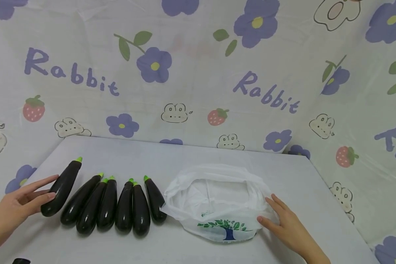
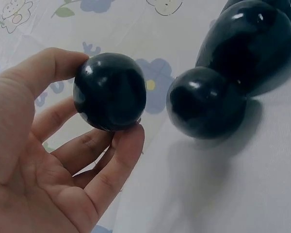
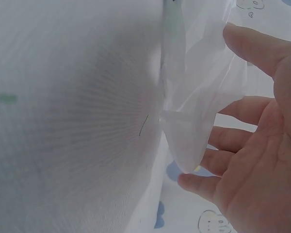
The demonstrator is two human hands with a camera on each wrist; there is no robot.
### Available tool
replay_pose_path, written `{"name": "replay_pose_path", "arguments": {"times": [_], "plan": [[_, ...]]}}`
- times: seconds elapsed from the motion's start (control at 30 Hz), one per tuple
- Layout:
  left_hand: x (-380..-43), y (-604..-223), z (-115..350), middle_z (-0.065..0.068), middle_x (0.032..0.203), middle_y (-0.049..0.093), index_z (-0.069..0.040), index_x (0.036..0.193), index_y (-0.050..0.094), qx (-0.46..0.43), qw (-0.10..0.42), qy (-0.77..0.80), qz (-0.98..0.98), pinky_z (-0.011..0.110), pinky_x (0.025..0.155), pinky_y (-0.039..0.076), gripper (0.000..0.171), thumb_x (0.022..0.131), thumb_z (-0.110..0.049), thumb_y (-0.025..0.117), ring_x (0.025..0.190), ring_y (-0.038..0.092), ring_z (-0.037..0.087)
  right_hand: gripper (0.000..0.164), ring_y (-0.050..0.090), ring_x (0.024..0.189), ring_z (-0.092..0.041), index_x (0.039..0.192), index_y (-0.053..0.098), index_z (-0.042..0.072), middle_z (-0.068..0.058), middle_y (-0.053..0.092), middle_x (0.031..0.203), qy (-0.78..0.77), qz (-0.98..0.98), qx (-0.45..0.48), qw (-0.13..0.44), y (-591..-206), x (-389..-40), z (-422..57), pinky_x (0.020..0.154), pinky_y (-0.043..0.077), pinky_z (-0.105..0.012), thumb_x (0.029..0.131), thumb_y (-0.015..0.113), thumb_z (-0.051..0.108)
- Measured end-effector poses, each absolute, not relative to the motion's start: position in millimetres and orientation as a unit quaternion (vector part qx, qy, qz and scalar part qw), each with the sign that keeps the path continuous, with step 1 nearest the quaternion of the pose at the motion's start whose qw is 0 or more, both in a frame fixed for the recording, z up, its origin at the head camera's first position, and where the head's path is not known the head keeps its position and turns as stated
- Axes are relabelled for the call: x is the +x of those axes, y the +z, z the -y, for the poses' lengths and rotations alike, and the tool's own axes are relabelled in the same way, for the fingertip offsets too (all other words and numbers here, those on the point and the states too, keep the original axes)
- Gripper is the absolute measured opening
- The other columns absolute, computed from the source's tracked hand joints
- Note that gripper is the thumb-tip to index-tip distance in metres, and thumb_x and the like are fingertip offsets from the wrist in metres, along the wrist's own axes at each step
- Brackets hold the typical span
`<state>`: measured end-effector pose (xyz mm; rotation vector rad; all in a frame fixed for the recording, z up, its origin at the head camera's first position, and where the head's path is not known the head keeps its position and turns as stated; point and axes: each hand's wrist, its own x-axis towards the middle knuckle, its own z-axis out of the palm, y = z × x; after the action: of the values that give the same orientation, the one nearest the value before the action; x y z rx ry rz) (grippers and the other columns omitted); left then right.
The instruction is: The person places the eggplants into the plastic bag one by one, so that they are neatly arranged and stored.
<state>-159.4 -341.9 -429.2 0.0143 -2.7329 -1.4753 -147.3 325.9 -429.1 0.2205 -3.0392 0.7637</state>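
Observation:
At the left of the head view, my left hand grips a dark eggplant between thumb and fingers. It is tilted, with its green stem end pointing up and away. The left wrist view shows its rounded bottom end between thumb and fingertips. Several more eggplants lie side by side on the white table, just right of the held one. To their right sits a white plastic bag, its mouth spread wide. My right hand touches the bag's right side, thumb and fingers extended and spread around its edge.
The bag's front carries a green and blue tree print. Its left edge overlaps the rightmost eggplant. A patterned cloth hangs behind the white table. A small dark object shows at the bottom left.

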Motion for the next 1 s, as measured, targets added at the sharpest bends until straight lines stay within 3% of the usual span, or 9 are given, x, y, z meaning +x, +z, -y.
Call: {"name": "replay_pose_path", "arguments": {"times": [0.07,0.17,0.43,0.83,1.0], "plan": [[-158,-428,342,-0.017,0.112,0.059,-0.023,0.151,0.043,-0.004,0.019,-0.479,0.878,0.022,0.066,0.050,0.057,0.098,-0.031,0.064,0.094,0.055,-0.010,0.085,0.030,0.133,-0.055,0.145,0.041,-0.006,-0.033,0.026,0.151,0.240,0.969,0.066,-0.009,-429,-148,-325,0.099,0.030,-0.069,0.091,0.062,0.057],[-157,-426,341,-0.021,0.109,0.060,-0.023,0.151,0.044,-0.013,0.016,-0.488,0.873,0.022,0.067,0.050,0.056,0.099,-0.028,0.064,0.095,0.058,-0.007,0.086,0.029,0.133,-0.055,0.145,0.040,-0.006,-0.034,0.025,0.151,0.236,0.970,0.061,-0.021,-429,-148,-325,0.099,0.030,-0.069,0.091,0.062,0.058],[-161,-427,336,-0.013,0.115,0.061,-0.019,0.152,0.041,-0.037,0.010,-0.492,0.870,0.027,0.069,0.053,0.057,0.099,-0.027,0.062,0.097,0.061,0.000,0.086,0.030,0.132,-0.055,0.145,0.041,-0.006,-0.034,0.026,0.150,0.226,0.972,0.061,-0.015,-429,-150,-324,0.098,0.030,-0.069,0.091,0.062,0.057],[-160,-425,320,0.000,0.128,0.060,-0.023,0.150,0.045,-0.042,-0.002,-0.500,0.865,0.025,0.074,0.051,0.056,0.098,-0.031,0.064,0.105,0.058,-0.003,0.092,0.027,0.133,-0.057,0.146,0.037,-0.008,-0.035,0.022,0.151,0.227,0.972,0.051,-0.042,-426,-150,-323,0.098,0.029,-0.069,0.090,0.060,0.061],[-157,-417,304,0.008,0.130,0.059,-0.025,0.150,0.045,-0.055,-0.014,-0.515,0.856,0.026,0.077,0.050,0.055,0.099,-0.031,0.063,0.108,0.058,0.002,0.090,0.028,0.132,-0.057,0.146,0.038,-0.008,-0.036,0.023,0.150,0.227,0.971,0.060,-0.035,-427,-151,-322,0.098,0.029,-0.070,0.091,0.060,0.060]]}}
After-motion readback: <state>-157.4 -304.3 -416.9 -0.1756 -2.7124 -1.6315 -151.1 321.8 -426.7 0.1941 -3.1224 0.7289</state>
